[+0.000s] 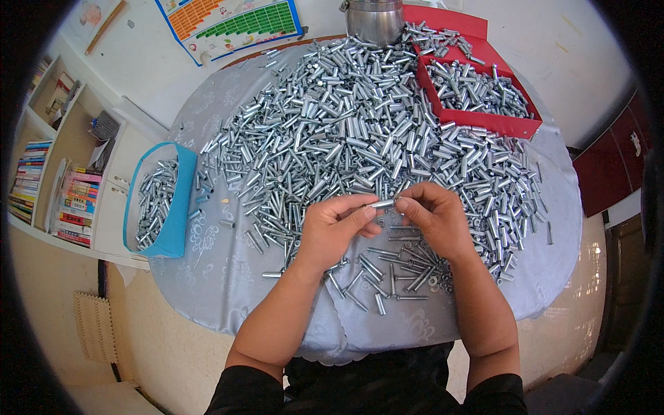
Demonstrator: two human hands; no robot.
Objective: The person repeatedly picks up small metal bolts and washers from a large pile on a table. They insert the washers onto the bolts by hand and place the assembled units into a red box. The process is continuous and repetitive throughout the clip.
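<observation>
Between my two hands, over the near side of the pile, lies a silver sleeve anchor [382,204], held nearly level. My left hand [333,225] pinches its left end between thumb and fingers. The fingers of my right hand [434,216] are closed at its right end; whether they also hold a small part there is hidden. Just below my hands, loose bolts [373,270] and washers [436,280] lie scattered on the cloth. Beyond them spreads a large heap of metal sleeves and bolts [346,131].
A silvery patterned cloth [228,290] covers the round table. At the left stands a blue fabric bin [177,207] holding metal pieces. A red box [477,124] of bolts sits at the back right, beside a steel pot [375,24]. A bookshelf [90,173] is at the left.
</observation>
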